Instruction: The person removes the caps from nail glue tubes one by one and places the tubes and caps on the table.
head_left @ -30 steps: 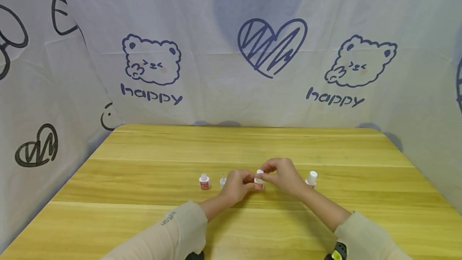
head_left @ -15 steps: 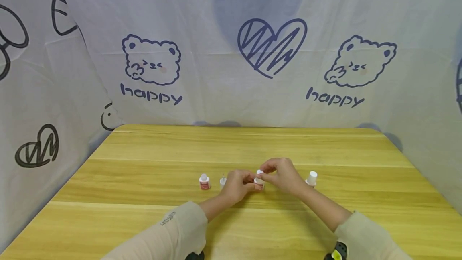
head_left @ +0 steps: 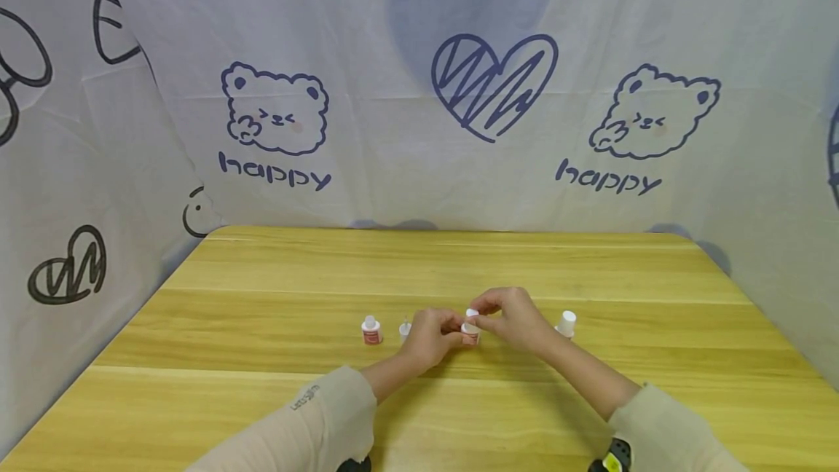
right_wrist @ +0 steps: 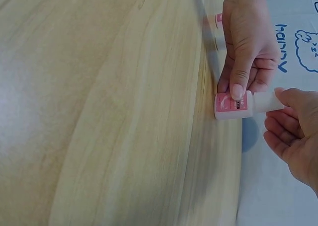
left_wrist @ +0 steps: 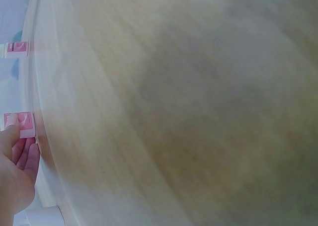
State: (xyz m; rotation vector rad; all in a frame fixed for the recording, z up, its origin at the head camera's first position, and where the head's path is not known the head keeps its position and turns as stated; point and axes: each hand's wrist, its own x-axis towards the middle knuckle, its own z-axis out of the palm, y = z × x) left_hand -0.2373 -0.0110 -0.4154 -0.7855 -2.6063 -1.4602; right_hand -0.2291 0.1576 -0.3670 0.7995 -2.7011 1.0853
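My left hand (head_left: 429, 337) grips a small white bottle (right_wrist: 232, 106) with a pink label, its thumb lying across the label. The bottle stands upright on the wooden table. My right hand (head_left: 514, 319) pinches the white cap (right_wrist: 268, 101) at the top of that same bottle between thumb and fingers. In the right wrist view the cap lines up with the bottle's neck. Left of my hands is another pink-labelled bottle (head_left: 371, 333) with a pale top. Beside it stands a white container (head_left: 405, 330) with a thin upright tip, partly hidden by my left hand.
Behind my right wrist stands a bottle with a tall white cap (head_left: 567, 323), its lower part hidden by the wrist. The wooden table (head_left: 275, 333) reaches back to a white cloth wall (head_left: 393, 166) with drawn bears and hearts.
My right fingers have shifted very slightly at the cap. My left hand and all the bottles are where they were.
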